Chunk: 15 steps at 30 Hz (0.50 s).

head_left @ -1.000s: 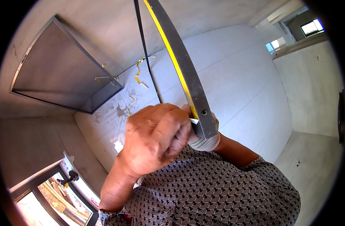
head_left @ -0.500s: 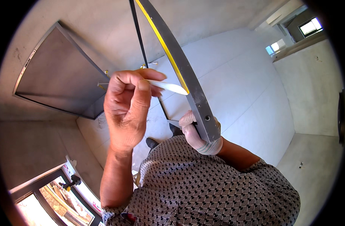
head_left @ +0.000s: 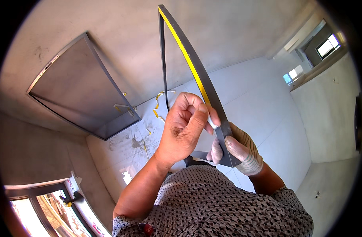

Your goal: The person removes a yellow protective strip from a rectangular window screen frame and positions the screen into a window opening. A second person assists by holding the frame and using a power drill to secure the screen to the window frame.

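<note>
A dark grey frame (head_left: 204,77) stands tilted in front of me, its lower end near my body. A yellow strip (head_left: 188,56) runs down its edge. My bare left hand (head_left: 183,128) is closed against that edge near the lower end, pinching a narrow white piece (head_left: 213,124) that looks like the strip's loose end; the fingers partly hide where the two meet. My right hand (head_left: 246,152), in a striped, pale knitted glove, grips the frame's lower end. Its thumb lies on the near face, with fingertips showing on the left side.
A similar frame with a grey panel (head_left: 80,87) leans against the wall at left. Curled yellow and white strips (head_left: 155,112) lie on the pale tiled floor (head_left: 268,102). A window (head_left: 50,209) is at lower left, with a black and yellow tool (head_left: 72,198) beside it.
My left hand has moved right and down, bringing the white piece close along the frame's edge. My right hand has shifted its grip, and the frame's upper end has come into view.
</note>
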Tool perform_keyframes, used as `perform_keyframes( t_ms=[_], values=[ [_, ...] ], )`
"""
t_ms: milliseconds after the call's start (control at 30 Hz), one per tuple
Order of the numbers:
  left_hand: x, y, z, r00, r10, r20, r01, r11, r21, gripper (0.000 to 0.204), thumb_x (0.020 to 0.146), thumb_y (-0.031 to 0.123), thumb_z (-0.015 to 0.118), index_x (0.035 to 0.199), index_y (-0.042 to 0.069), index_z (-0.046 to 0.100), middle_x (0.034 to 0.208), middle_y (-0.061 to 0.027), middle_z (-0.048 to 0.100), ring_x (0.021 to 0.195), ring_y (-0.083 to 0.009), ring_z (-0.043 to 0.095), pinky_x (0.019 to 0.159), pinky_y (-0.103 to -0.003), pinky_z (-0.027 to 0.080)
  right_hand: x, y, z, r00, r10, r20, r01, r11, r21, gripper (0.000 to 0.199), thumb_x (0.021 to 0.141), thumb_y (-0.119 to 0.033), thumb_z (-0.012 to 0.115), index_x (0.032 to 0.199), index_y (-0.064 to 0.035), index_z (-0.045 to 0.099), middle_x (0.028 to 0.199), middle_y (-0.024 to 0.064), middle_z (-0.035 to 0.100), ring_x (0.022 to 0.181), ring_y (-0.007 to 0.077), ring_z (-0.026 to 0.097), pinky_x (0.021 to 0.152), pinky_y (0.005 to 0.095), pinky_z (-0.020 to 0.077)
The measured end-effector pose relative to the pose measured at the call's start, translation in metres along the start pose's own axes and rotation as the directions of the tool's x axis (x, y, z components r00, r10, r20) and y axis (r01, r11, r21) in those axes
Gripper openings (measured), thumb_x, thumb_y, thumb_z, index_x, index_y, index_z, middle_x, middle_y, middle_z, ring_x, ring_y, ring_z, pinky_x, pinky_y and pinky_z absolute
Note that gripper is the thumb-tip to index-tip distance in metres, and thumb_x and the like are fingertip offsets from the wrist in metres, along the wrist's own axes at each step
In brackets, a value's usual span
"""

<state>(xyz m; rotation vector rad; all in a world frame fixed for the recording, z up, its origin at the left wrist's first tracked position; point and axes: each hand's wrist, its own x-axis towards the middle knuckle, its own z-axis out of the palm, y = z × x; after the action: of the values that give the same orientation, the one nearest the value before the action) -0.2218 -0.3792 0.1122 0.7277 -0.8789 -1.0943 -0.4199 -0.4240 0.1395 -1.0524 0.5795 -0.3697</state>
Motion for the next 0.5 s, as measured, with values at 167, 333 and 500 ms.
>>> perform_keyframes(
  t_ms=[167, 333, 500],
  values=[
    [0.001, -0.009, -0.014, 0.995, -0.083, -0.055, 0.084, 0.996, 0.020, 0.015, 0.113, 0.018, 0.051, 0.105, 0.006, 0.048, 0.083, -0.0065, 0.063, 0.073, -0.0133, 0.063, 0.071, -0.031, 0.059, 0.000, -0.003, 0.003, 0.998, 0.004, -0.060, -0.004, 1.000, 0.004, 0.053, 0.111, -0.037, 0.053, 0.147, 0.0017, 0.048, 0.079, 0.0025, 0.064, 0.069, 0.0111, 0.062, 0.079, 0.0346, 0.0552],
    [0.018, -0.002, -0.066, 0.960, -0.016, -0.279, 0.052, 0.991, 0.120, 0.017, 0.112, 0.016, 0.051, 0.099, 0.006, 0.052, 0.084, -0.0057, 0.059, 0.072, -0.0137, 0.063, 0.072, -0.033, 0.062, -0.001, -0.004, -0.001, 0.996, -0.023, -0.083, 0.023, 1.000, -0.004, 0.051, 0.110, -0.036, 0.055, 0.144, 0.0021, 0.053, 0.074, 0.0024, 0.063, 0.067, 0.0111, 0.061, 0.077, 0.0344, 0.0556],
    [0.046, 0.025, -0.216, 0.770, 0.135, -0.623, -0.135, 0.990, 0.047, 0.015, 0.107, 0.007, 0.051, 0.094, 0.003, 0.056, 0.085, -0.0057, 0.061, 0.075, -0.0134, 0.059, 0.074, -0.030, 0.060, -0.004, -0.007, 0.000, 0.999, 0.006, -0.044, -0.006, 1.000, -0.003, 0.050, 0.109, -0.032, 0.056, 0.144, 0.0023, 0.052, 0.074, 0.0029, 0.063, 0.066, 0.0117, 0.061, 0.077, 0.0355, 0.0568]
  ],
)
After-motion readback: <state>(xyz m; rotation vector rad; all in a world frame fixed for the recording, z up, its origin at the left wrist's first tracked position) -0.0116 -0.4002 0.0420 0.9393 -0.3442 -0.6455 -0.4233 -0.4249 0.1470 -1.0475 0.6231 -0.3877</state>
